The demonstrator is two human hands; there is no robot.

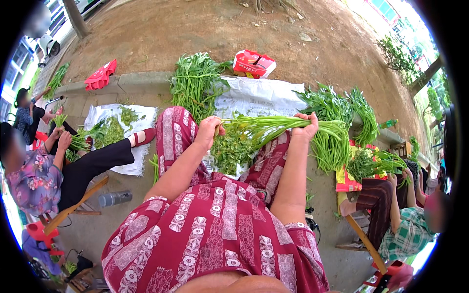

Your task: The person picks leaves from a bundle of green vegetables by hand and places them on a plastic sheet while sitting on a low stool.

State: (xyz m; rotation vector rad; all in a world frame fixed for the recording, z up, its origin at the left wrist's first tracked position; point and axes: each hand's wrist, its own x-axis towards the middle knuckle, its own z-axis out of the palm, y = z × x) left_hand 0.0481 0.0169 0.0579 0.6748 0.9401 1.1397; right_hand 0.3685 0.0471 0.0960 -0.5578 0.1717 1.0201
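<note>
A bunch of long-stemmed leafy greens (266, 128) stretches sideways between my two hands, above my knees. My right hand (306, 127) is closed around its stems, and the rest of the bunch droops to the right of that hand. At the bunch's left end, my left hand (210, 132) is closed, with its fingers pinching the thin tips. Below the bunch, between my legs, lies a heap of loose trimmed leaves (232, 152), partly covered by the stems and my right forearm.
Beyond my knees lies a white woven sack (261, 93), with piles of greens at its left (195, 83) and right (327, 105). A red and white bag (254, 63) stands on the dirt behind. Seated people handle greens on the left (36, 178) and right (408, 229). A grey bottle (115, 198) lies left.
</note>
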